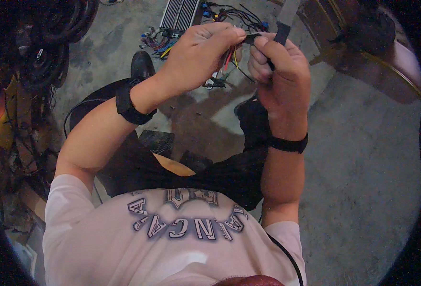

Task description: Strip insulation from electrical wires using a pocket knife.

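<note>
My left hand point(196, 59) is closed, with thumb and forefinger pinching one end of a short dark strip, perhaps a cable sheath point(252, 36). Thin red and yellow wires point(235, 59) hang from beneath those fingers. Close beside it, my right hand point(286, 71) is closed around the black handle of a knife point(282, 33). Its grey blade points up and away from me. The right thumb and forefinger also meet the strip's other end. The fingers hide part of the strip and where the wires join it.
On the floor ahead lies a finned metal box point(178, 15) with bundles of coloured wires and connectors point(160, 43). Black coiled cables or hoses point(48, 47) are piled at the left. A brown panelled object point(377, 57) stands at the far right. My dark-trousered legs frame the floor between.
</note>
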### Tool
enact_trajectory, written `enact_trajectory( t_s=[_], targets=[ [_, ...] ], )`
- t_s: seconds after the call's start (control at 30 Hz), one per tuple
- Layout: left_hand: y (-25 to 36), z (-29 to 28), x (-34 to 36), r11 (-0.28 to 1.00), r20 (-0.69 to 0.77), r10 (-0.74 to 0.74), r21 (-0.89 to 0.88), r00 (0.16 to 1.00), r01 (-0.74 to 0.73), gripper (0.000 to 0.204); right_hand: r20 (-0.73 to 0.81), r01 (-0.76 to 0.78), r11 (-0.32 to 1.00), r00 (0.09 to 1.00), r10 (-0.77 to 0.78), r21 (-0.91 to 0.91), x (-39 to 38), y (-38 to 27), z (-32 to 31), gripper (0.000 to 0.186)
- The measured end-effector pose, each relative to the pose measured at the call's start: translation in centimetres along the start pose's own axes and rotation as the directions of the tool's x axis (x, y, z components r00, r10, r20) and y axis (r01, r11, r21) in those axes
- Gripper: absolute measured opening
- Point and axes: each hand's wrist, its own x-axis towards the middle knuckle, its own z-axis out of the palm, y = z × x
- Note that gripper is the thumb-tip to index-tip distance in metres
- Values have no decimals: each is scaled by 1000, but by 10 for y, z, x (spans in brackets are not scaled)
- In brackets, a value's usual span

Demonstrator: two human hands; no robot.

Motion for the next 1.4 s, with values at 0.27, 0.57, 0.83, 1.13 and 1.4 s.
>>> enact_trajectory(
  t_s=[0.27, 0.57, 0.83, 1.13, 1.4],
  targets=[
    [-22, -8, -4, 919, -7, 314, 254, 949, -302, 7, 83, -128, 980, 990, 116, 153, 5, 4, -7, 10],
    [-9, 2, -4, 987, -67, 78, -137, 995, -87, 19, 24, -6, 996, 1000, 9, -89, 2, 0, -2, 16],
    [-13, -2, -3, 974, -6, 224, -37, 975, -224, 26, -6, -39, 986, 999, 39, -164, 2, -4, -5, 17],
    [-9, -5, -1, 925, 71, -46, -374, 996, 69, 19, 1, -32, 999, 999, 32, -33, 1, -3, -6, 12],
    [-7, -6, -3, 928, 60, -75, -361, 995, 91, 19, 9, -25, 999, 1000, 26, -42, -1, -1, -8, 12]
  ],
)
